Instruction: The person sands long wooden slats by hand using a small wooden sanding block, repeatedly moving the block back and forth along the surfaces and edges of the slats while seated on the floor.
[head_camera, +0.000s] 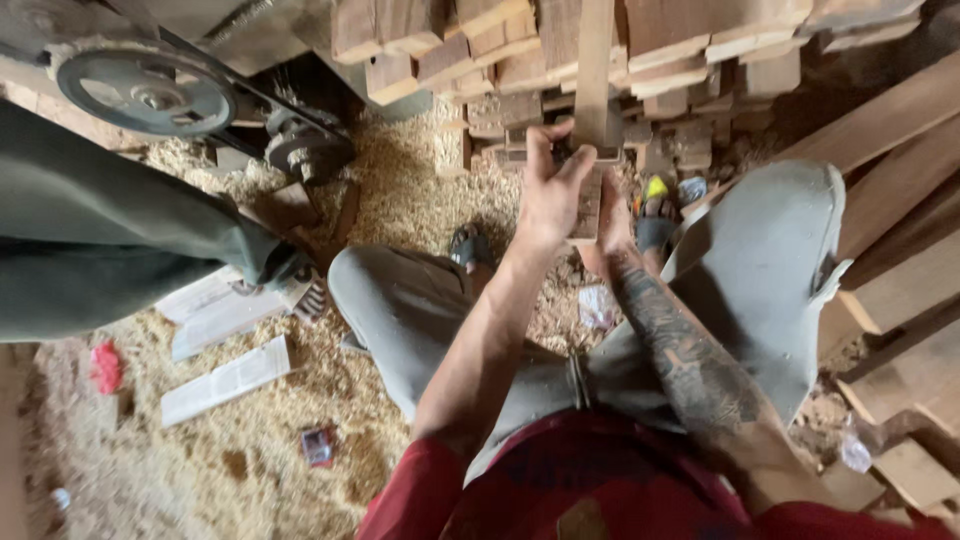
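The left hand (548, 195) has its fingers curled around a long, narrow strip of pale brown wood (594, 70) that stands upright between the knees, its upper end running out of the far edge of the view. The right hand (612, 215) sits just behind the strip lower down; whether its fingers are clamped on it or only resting against it cannot be told, since the strip and the other hand hide them.

Just beyond is a rough stack of short reddish-brown wooden blocks (640, 50). As I judge it, the strip's far end could knock that loose stack and bring blocks down toward the sandalled feet (655, 215). The sawdust-covered floor (300, 400) looks slippery, and the dark metal belt pulley (145, 92) at far left stands near.
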